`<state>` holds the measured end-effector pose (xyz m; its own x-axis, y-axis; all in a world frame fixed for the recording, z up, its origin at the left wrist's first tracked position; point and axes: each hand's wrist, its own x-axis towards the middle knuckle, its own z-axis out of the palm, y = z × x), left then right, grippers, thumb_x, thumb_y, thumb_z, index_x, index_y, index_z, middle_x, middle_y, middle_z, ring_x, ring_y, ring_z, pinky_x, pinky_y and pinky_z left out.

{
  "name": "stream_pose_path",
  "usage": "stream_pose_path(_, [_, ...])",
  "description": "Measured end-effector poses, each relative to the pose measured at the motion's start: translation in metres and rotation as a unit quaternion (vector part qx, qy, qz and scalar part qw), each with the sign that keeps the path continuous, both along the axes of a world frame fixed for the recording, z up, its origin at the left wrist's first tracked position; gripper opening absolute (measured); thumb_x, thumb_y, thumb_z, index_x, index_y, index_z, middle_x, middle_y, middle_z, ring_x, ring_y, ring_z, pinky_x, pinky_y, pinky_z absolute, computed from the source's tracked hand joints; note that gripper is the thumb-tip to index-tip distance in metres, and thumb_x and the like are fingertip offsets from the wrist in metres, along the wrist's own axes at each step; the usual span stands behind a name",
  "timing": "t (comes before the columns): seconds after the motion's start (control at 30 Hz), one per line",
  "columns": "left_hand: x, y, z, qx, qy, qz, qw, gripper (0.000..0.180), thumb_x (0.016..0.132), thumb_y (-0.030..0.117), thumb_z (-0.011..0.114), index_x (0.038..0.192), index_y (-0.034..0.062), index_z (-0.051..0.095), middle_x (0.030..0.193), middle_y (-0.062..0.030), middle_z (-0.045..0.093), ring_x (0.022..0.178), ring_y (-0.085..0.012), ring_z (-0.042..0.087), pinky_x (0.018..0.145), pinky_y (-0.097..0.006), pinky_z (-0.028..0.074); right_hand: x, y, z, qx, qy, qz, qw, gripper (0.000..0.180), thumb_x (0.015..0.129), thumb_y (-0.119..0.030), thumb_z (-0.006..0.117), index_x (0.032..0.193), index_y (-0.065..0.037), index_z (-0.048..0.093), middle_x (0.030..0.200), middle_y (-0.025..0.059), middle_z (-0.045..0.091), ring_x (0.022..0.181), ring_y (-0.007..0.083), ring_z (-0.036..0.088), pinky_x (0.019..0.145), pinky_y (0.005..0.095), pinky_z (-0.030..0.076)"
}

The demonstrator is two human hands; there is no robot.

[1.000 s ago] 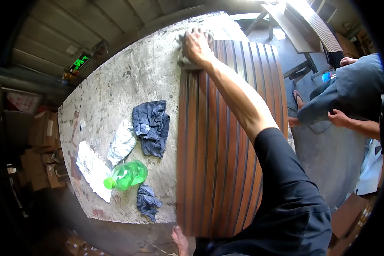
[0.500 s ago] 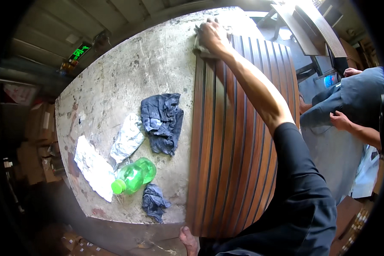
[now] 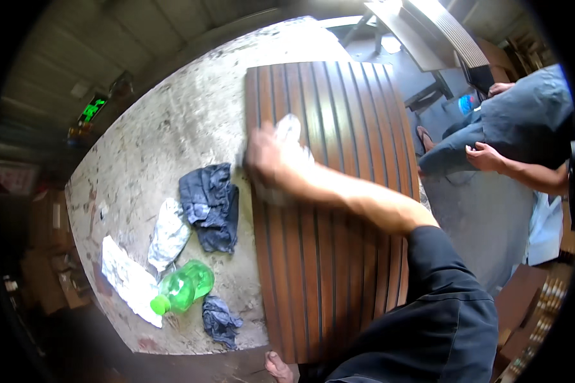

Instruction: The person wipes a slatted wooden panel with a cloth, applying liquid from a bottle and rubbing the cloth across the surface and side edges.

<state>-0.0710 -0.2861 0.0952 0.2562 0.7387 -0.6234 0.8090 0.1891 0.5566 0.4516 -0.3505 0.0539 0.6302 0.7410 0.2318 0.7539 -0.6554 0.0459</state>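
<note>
My right hand [image 3: 276, 159], blurred by motion, presses a whitish-grey rag [image 3: 289, 129] against the left side of a brown slatted wood panel [image 3: 338, 255]. Its fingers are closed over the rag, which sticks out past the hand. Dark grooves run along the panel's length, and light shines off its far part. My right forearm reaches across the panel from a black sleeve. My left hand is out of the picture. Left of the panel lie a crumpled dark cloth [image 3: 211, 207], a white cloth [image 3: 169, 235] and a green plastic bottle [image 3: 184, 287] on its side.
The panel lies on a stained pale table [image 3: 140, 172]. Another white cloth [image 3: 128, 281] and a small dark rag [image 3: 220, 320] flank the bottle. At right a co-worker in blue-grey clothing [image 3: 524, 121] is close by. A bare foot [image 3: 278, 367] shows below the panel's near end.
My right hand has come from the panel's far left corner nearer to me along its left side, rag still under it. The whole view has shifted, baring the panel's far end.
</note>
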Motion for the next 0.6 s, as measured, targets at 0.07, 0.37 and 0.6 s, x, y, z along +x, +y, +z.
stream_pose_path(0.07, [-0.006,0.004,-0.010,-0.001,-0.004,-0.009,1.000,0.046,0.104,0.043,0.046,0.105,-0.0006,0.060,0.094,-0.0107,0.060,0.084,-0.0232,0.054,0.078,-0.038,0.047,-0.052,-0.026,0.011,0.229,0.199,0.186,0.935,0.026,0.079,-0.011,0.061,0.098,0.005,0.063,0.102,0.0226,0.057,0.102,0.0343,0.056,0.095,0.0528,0.049])
stream_pose_path(0.37, [0.011,-0.011,-0.001,0.071,0.089,-0.027,0.993,0.068,0.101,0.053,0.048,0.134,-0.0063,0.051,0.126,-0.0216,0.057,0.110,-0.0328,0.057,0.096,-0.041,0.047,0.140,-0.078,0.005,0.162,0.004,-0.262,0.951,0.016,0.085,-0.017,0.070,0.098,-0.009,0.071,0.097,0.0171,0.063,0.105,0.0348,0.058,0.087,0.0458,0.053])
stream_pose_path(0.6, [-0.011,0.004,-0.014,0.003,0.093,-0.035,0.995,0.072,0.100,0.056,0.048,0.131,-0.0083,0.052,0.126,-0.0258,0.057,0.114,-0.0340,0.054,0.098,-0.041,0.043,-0.005,-0.147,-0.026,0.062,-0.137,-0.057,0.987,0.026,0.075,-0.011,0.068,0.100,-0.009,0.062,0.095,0.0120,0.059,0.103,0.0291,0.058,0.086,0.0451,0.055])
